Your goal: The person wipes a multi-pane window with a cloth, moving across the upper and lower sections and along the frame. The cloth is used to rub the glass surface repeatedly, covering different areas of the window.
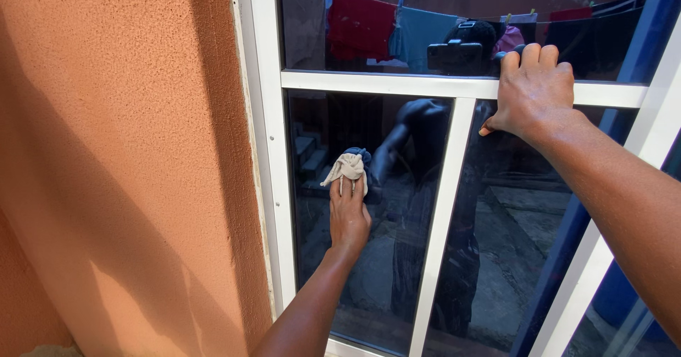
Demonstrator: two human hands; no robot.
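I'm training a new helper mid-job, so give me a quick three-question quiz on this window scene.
1. True or false: the left hand presses a cloth flat against the dark glass pane.
2. What does the right hand grip? A) the white window bar B) the orange wall C) a bucket
3. Fill in: the glass reflects clothes hung on a ____.

Key: 1 true; 2 A; 3 line.
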